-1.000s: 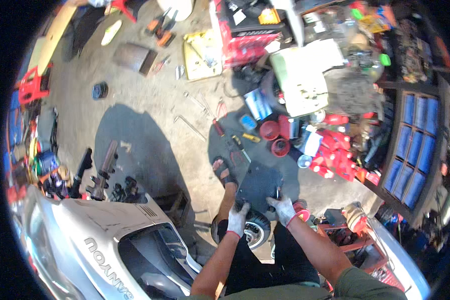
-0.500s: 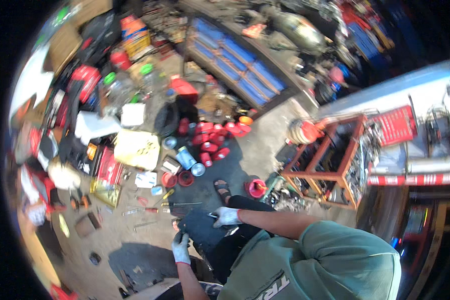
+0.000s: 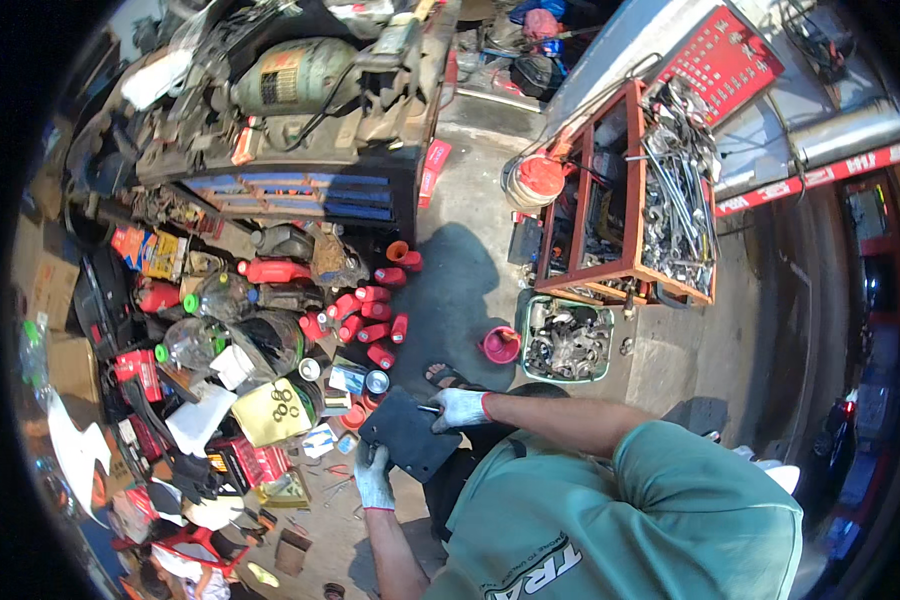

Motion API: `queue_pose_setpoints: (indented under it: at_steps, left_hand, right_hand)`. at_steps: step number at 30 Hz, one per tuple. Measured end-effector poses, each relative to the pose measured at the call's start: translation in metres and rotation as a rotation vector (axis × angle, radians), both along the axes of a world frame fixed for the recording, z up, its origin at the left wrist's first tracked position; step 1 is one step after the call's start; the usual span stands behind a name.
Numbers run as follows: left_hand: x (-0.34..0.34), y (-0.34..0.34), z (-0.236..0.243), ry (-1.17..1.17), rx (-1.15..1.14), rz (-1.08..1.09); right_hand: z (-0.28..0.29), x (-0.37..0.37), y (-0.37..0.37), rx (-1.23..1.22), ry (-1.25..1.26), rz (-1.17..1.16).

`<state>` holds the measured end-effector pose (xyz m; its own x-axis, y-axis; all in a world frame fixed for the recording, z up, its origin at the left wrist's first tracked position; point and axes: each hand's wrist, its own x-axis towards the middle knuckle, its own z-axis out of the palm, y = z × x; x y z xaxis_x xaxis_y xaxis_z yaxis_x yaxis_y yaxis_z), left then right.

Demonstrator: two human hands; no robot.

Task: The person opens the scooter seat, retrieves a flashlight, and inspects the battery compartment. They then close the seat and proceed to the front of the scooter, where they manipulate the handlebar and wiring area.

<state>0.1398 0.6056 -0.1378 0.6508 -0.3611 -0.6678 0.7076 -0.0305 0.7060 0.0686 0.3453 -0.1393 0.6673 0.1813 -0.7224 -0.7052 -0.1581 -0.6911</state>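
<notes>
From my remote seat I have the dark panel (image 3: 408, 440) before the black trousers (image 3: 452, 490), left hand (image 3: 374, 480) and right hand (image 3: 461, 410) each in a grip clamped at its edge, though it could tip if either slid.

Toward seven o'clock, the dark panel (image 3: 410, 440) hides some fingers of the left hand (image 3: 374, 478) and part of a red bowl (image 3: 353, 415). At six, the slim metal piece (image 3: 430, 408) by the right hand (image 3: 460, 410) is too small to identify. The green shirt (image 3: 620, 530) runs off the lower edge at five. Single parts in the green-rimmed tray (image 3: 570, 296), near four, cannot be told apart. At three, the shelving (image 3: 875, 290) blurs into the lens's black rim.
</notes>
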Motion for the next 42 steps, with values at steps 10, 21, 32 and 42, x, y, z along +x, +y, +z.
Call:
queue_pose_setpoints:
  at_steps: [10, 21, 32, 42]
  left_hand:
    - [0.039, -0.021, -0.002, -0.042, -0.155, -0.041]
    - [0.064, -0.069, -0.015, 0.062, 0.135, -0.027]
    - [0.103, -0.22, -0.031, 0.176, 0.346, -0.232]
    - [0.106, -0.314, -0.02, 0.26, 0.58, -0.345]
  right_hand:
    - [0.009, -0.019, -0.016, 0.265, 0.017, -0.623]
    - [-0.094, -0.07, -0.226, -0.103, 0.363, -1.477]
    - [-0.265, -0.105, -0.456, -0.898, 0.434, -1.359]
    - [-0.316, -0.152, -0.554, -1.086, 0.55, -1.61]
